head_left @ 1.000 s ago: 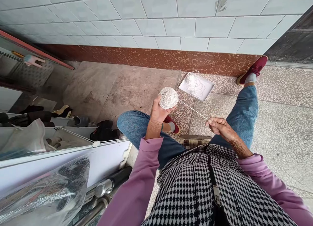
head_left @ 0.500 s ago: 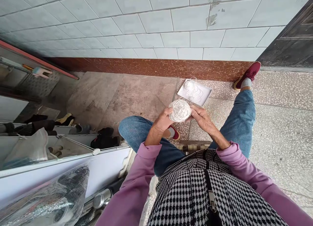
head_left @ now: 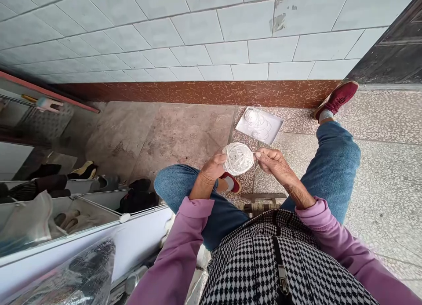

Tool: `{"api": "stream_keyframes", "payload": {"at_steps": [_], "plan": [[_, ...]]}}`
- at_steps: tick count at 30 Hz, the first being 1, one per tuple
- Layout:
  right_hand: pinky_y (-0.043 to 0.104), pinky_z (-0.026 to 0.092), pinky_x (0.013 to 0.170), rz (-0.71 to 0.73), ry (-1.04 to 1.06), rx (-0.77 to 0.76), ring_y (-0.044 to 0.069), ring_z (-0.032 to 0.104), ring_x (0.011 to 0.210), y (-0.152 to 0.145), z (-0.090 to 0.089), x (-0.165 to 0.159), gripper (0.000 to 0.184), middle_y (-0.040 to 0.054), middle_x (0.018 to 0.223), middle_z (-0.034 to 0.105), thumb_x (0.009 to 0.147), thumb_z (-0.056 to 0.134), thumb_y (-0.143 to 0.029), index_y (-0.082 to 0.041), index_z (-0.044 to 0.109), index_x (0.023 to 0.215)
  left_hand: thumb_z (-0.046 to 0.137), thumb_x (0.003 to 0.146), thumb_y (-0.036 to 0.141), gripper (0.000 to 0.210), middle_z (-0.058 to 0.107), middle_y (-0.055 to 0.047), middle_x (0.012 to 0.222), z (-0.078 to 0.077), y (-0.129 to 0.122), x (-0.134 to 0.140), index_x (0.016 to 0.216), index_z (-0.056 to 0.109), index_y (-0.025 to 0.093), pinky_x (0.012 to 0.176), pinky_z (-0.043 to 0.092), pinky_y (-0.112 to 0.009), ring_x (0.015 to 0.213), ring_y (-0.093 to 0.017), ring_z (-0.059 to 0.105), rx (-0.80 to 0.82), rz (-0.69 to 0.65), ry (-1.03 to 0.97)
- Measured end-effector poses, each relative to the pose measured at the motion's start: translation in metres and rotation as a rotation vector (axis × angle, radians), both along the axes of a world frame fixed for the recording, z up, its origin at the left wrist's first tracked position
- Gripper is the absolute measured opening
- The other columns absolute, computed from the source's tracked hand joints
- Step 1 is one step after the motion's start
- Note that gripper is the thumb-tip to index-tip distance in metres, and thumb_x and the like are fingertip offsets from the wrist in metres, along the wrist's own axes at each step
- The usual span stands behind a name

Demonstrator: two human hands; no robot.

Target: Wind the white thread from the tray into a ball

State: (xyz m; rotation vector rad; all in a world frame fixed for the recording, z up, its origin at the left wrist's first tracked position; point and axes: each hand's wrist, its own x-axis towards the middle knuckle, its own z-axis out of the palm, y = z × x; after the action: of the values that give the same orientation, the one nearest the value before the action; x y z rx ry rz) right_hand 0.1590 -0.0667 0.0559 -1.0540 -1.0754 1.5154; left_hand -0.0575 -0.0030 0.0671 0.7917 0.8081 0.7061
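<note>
A ball of white cord (head_left: 238, 158) is held in front of my knees, its strands wound crosswise. My left hand (head_left: 212, 168) grips the ball at its left side, with part of the fingers hidden behind it. At the ball's right edge, my right hand (head_left: 271, 161) pinches the white cord between thumb and forefinger. Beyond the hands, a shallow white tray (head_left: 276, 125) lies on the floor, with loose coils of the same cord (head_left: 255, 119) inside. A loop of cord hangs between the tray and the ball.
A tiled wall (head_left: 227, 26) with a reddish-brown base runs along the far side. To the left stands an open rack (head_left: 108, 210) with shoes and a plastic bag. My right foot in a red shoe (head_left: 341, 98) is near a dark door (head_left: 392, 50).
The ball has shifted slightly left and down and shows turned. My right hand has drawn a little away from it, with the cord in its pinch.
</note>
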Motion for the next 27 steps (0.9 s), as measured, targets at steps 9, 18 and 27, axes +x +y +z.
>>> {"api": "stream_keyframes", "payload": {"at_steps": [9,18,27], "plan": [[0.032,0.036,0.063,-0.152,-0.490,0.207,0.016,0.044,0.061,-0.002,-0.016,0.001,0.052,-0.0011,0.066,0.050,0.105,0.056,-0.069,-0.025,0.055,0.078,0.088,0.055,0.056,0.068,0.082,-0.014,0.106,-0.007,0.000,0.018,0.109,0.079,0.017,0.104,0.063,-0.055,0.127,-0.045,0.071,-0.045,0.004,0.006],[0.028,0.015,0.046,0.025,0.110,-0.099,0.010,0.015,0.046,-0.019,-0.004,0.024,0.054,-0.0108,0.051,0.026,0.098,0.066,-0.075,-0.024,0.066,0.079,0.093,0.046,0.064,0.081,0.082,-0.014,0.107,-0.016,-0.004,0.007,0.111,0.078,0.019,0.107,0.061,-0.054,0.127,-0.044,0.072,-0.038,0.030,-0.029],[0.030,0.024,0.055,-0.171,-0.227,0.086,0.012,0.030,0.055,-0.027,0.003,0.023,0.038,-0.0058,0.061,0.043,0.094,0.077,-0.062,-0.024,0.076,0.092,0.093,0.045,0.054,0.074,0.082,-0.014,0.109,-0.005,-0.007,0.005,0.109,0.081,0.018,0.102,0.061,-0.054,0.123,-0.044,0.073,0.000,-0.002,-0.025]]}}
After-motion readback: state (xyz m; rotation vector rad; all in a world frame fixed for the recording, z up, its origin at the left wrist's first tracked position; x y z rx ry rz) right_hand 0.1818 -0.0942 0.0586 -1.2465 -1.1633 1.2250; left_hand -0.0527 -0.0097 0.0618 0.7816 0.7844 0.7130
